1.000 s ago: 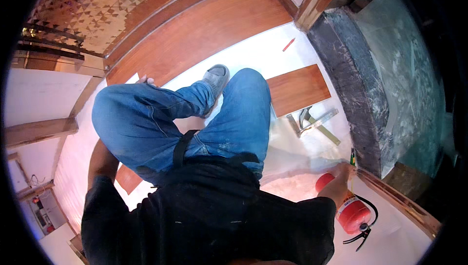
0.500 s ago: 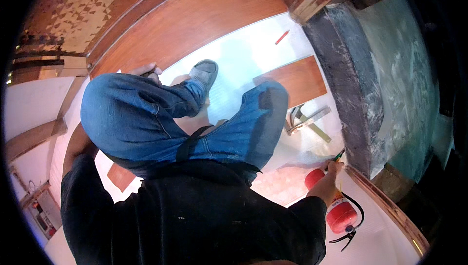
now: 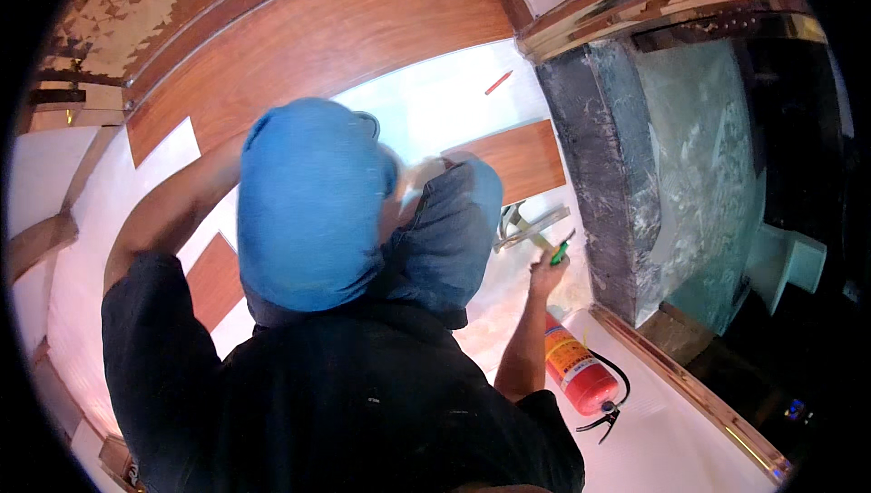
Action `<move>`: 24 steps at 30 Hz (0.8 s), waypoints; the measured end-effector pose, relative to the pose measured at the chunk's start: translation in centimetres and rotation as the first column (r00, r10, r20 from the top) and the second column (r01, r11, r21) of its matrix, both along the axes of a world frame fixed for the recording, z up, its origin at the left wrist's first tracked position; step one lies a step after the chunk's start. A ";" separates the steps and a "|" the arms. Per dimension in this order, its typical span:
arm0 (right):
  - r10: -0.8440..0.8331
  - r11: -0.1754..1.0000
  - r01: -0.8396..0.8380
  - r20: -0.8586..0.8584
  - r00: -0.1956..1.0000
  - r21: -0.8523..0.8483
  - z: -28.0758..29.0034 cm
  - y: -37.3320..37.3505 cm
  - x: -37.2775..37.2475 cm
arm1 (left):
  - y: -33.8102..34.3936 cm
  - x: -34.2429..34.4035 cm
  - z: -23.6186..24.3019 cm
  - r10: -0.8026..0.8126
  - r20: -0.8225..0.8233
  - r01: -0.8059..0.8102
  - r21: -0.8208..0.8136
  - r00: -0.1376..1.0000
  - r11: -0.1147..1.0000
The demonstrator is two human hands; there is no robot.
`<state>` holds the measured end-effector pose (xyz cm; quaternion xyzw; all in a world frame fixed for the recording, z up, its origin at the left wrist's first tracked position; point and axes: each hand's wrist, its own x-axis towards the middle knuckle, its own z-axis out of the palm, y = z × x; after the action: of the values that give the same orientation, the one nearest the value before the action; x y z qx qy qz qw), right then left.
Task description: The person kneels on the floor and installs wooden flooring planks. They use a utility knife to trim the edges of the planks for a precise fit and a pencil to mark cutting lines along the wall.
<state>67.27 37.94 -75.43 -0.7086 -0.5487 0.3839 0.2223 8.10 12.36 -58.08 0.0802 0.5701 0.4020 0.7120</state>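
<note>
In my right hand [image 3: 547, 273] is a green utility knife [image 3: 560, 254], its tip pointing up and away from me. The fingers are wrapped round its handle, just above the fire extinguisher. A hammer [image 3: 513, 214] and a metal square [image 3: 544, 226] lie close beyond that hand. Behind them a short reddish-brown plank [image 3: 522, 162] rests on the white floor sheet. My left forearm reaches forward past my raised left knee, which hides the left hand.
A red fire extinguisher [image 3: 585, 382] lies on its side by my right forearm. Far ahead are a red pencil [image 3: 498, 82] and laid planks [image 3: 363, 26]. Another plank piece [image 3: 212, 281] is at left. A dark rough wall base [image 3: 590, 157] borders the right side.
My right hand has moved forward and left with the knife, away from the extinguisher. My left knee has risen, and the left hand has passed out of sight behind it. The view has shifted.
</note>
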 end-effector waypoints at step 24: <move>0.684 0.685 -0.728 0.374 0.626 -0.033 8.4 21.9 -48.2 | 48.3 -22.0 -26.1 0.197 -0.849 0.183 0.321 0.491 0.929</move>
<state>19.06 59.81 -66.98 -0.4783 -0.8354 0.2709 -0.0069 -13.92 60.71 -84.22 0.4020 0.7644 0.4084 0.2955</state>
